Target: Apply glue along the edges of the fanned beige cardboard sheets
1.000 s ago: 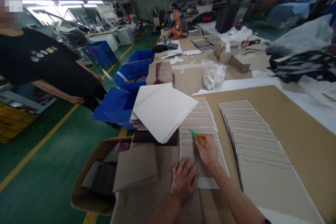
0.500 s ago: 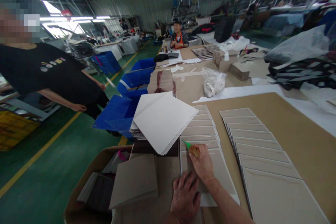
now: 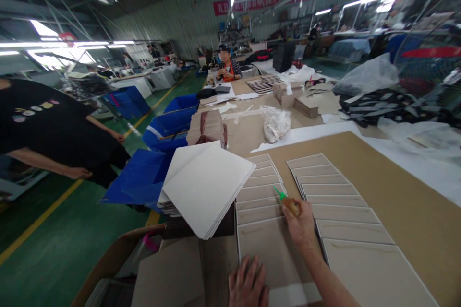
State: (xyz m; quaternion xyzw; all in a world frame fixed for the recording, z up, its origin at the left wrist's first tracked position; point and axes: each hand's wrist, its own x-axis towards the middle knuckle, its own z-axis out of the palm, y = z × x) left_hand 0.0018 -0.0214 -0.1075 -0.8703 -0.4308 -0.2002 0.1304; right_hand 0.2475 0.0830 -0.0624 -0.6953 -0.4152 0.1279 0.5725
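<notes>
My right hand (image 3: 303, 228) grips a small brown glue bottle with a green nozzle (image 3: 288, 201), its tip over the left row of overlapping grey boards (image 3: 260, 187). My left hand (image 3: 248, 287) lies flat on the nearest board of that row (image 3: 272, 254) at the bottom edge of the view. A second overlapping row of grey boards (image 3: 334, 196) runs beside it on the right, on a brown sheet (image 3: 396, 201).
A tilted stack of white boards (image 3: 207, 187) sits left of the rows. A cardboard box (image 3: 108, 273) and loose card (image 3: 169, 276) are at lower left. Blue bins (image 3: 169, 122), a plastic bag (image 3: 275, 124), a standing person in black (image 3: 54, 129) and a seated person (image 3: 226, 64) are around.
The camera tilted up and right. My right hand with the bottle moved right along the top of the near board, and my left hand slid toward the bottom edge.
</notes>
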